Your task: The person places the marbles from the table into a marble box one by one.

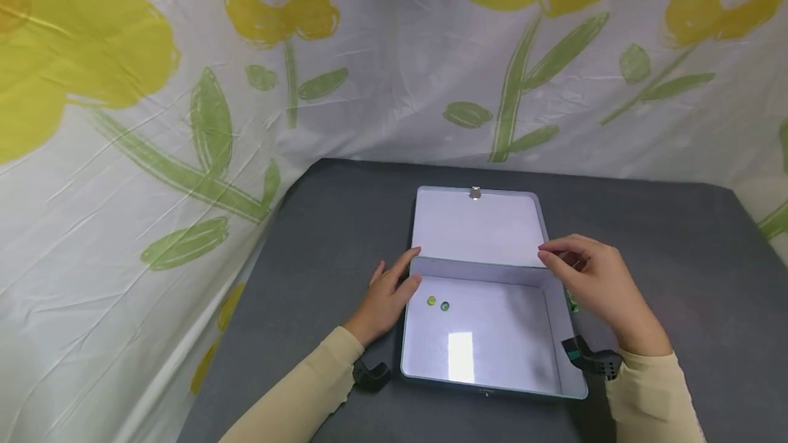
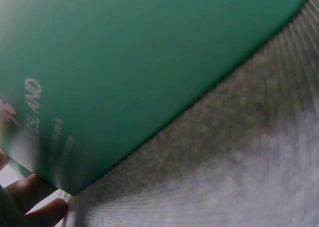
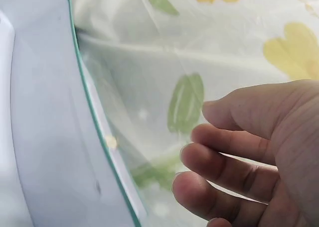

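Observation:
A shallow box (image 1: 565, 333) with a white inside lies with its lid (image 1: 477, 227) folded back. On its floor sit a yellow-green bead (image 1: 431, 301) and a darker green bead (image 1: 445, 306), close together. My left hand (image 1: 383, 303) rests at the box's back left corner, fingers extended and thumb at the rim. The left wrist view has the box's green outer side (image 2: 149, 72) with fingertips (image 2: 47, 212) at its corner. Over the back right corner is my right hand (image 1: 591, 279), fingers loosely bent, nothing visible between them. Several green pieces (image 1: 573, 302) lie outside the right wall, partly hidden by that hand.
The box stands on a dark grey table (image 1: 332, 238). A metal clasp (image 1: 475, 193) sits on the lid's far edge. Behind and to the left hangs a white cloth (image 1: 394, 87) printed with yellow flowers. Each wrist wears a black strapped device (image 1: 371, 376).

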Motion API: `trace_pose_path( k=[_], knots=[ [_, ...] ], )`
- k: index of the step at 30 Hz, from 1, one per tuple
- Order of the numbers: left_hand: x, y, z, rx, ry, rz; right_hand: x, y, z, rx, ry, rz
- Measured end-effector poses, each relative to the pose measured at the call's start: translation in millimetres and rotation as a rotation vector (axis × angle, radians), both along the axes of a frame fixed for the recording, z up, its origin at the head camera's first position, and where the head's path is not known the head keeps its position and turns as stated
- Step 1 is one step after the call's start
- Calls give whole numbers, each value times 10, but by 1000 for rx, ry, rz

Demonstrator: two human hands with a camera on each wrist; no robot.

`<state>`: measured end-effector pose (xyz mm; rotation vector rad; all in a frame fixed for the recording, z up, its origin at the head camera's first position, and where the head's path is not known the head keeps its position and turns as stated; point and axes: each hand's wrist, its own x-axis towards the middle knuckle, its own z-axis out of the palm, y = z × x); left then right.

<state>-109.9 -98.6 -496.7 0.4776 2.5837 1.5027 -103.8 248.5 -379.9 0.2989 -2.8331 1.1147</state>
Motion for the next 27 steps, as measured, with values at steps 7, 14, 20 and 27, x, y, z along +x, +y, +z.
trace_pose_path(
  k=[7,14,20,27],
  knots=[
    [-1,21,-8,7,-6,-7,105,325,-109,22,-53,-62],
    [-16,4,-15,4,8,-2,173,503,-388,106,-141,-89],
    [-3,2,6,2,-11,-8,252,576,-574,179,-231,-68],
    [17,-2,24,9,-5,-3,274,583,-684,189,-212,-64]
  ],
)
